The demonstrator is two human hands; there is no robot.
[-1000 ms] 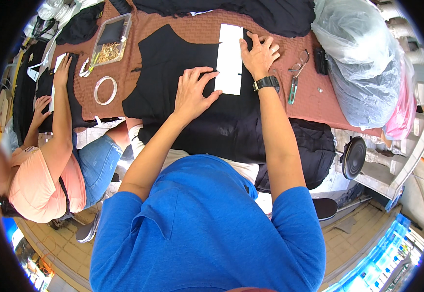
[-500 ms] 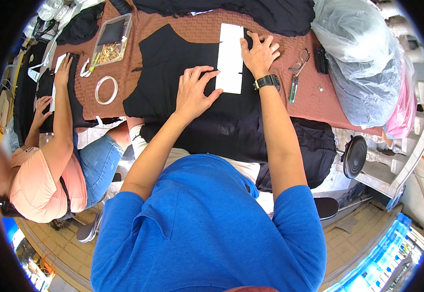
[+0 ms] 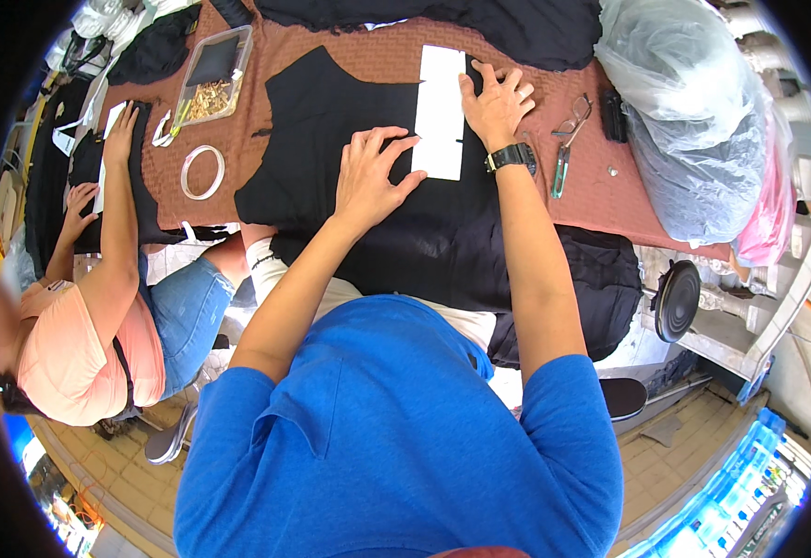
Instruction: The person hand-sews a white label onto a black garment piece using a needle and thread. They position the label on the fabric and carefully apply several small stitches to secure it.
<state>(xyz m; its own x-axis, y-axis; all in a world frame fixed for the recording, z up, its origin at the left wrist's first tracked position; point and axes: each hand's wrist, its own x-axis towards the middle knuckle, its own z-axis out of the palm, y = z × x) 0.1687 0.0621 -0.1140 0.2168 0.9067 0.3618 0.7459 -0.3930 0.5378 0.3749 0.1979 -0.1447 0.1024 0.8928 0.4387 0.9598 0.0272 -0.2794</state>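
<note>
A white rectangular card template (image 3: 440, 112) lies lengthwise on a cut piece of black fabric (image 3: 308, 130), with small dark notches at its edges. My left hand (image 3: 368, 177) rests on the fabric at the template's left side, fingers bent and apart, thumb and fingertips at its lower left edge. On the other side, my right hand (image 3: 497, 102) lies spread on the fabric, its thumb against the template's upper right edge. A dark watch (image 3: 511, 156) is on my right wrist. Neither hand has anything gripped in it.
Left of the fabric are a roll of white tape (image 3: 203, 172) and a clear plastic box (image 3: 210, 79) with brass-coloured pieces. Thread snips (image 3: 561, 170) and glasses (image 3: 573, 121) lie right, before big plastic bags (image 3: 694, 112). A co-worker (image 3: 89, 344) works at the left with both hands on black fabric.
</note>
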